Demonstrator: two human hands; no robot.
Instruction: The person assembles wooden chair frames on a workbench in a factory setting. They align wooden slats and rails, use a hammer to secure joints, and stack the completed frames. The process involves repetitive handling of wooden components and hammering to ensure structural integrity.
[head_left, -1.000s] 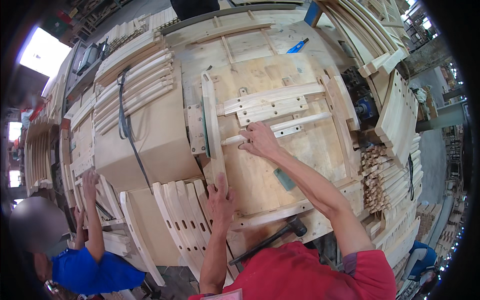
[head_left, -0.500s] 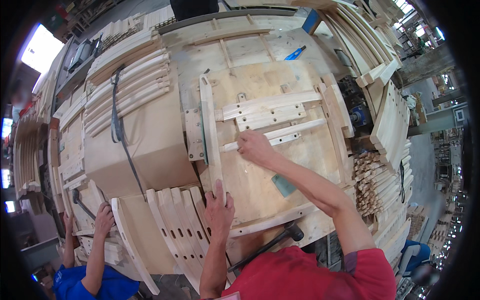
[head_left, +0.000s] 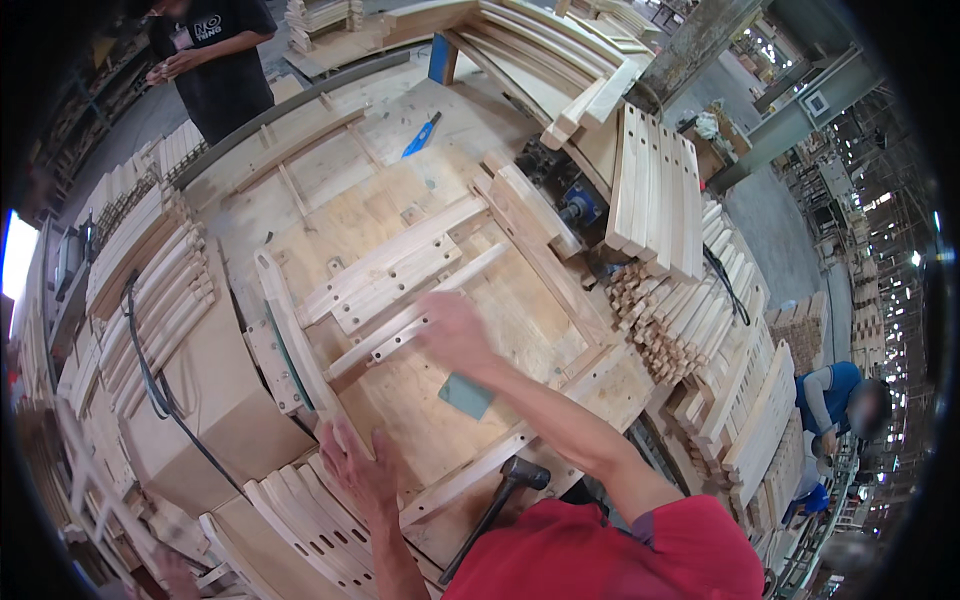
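Note:
A wooden frame of pale pieces lies on a plywood board [head_left: 510,345]. My left hand [head_left: 362,472], fingers apart, lies at the near end of the frame's left side rail [head_left: 290,320]. Over the near end of a slim slat [head_left: 470,268] is my right hand [head_left: 455,328], smeared by motion, so its fingers cannot be read. Beyond that slat runs a wider slat [head_left: 385,262], beside a drilled wooden block [head_left: 400,290]. A green pad [head_left: 466,396] lies below my right wrist. Close to my body rests a mallet [head_left: 525,472] with a black head.
A blue utility knife [head_left: 422,135] lies at the far side. Curved slotted rails [head_left: 310,520] stand at the near left, beside a large cardboard-coloured block [head_left: 190,400]. Bundled sticks [head_left: 655,320] are stacked at right. A person in black [head_left: 220,70] stands at the far left.
My view has swung to the right. My left hand's fingers have spread apart. My right hand stays by the slim slat but is now blurred by motion.

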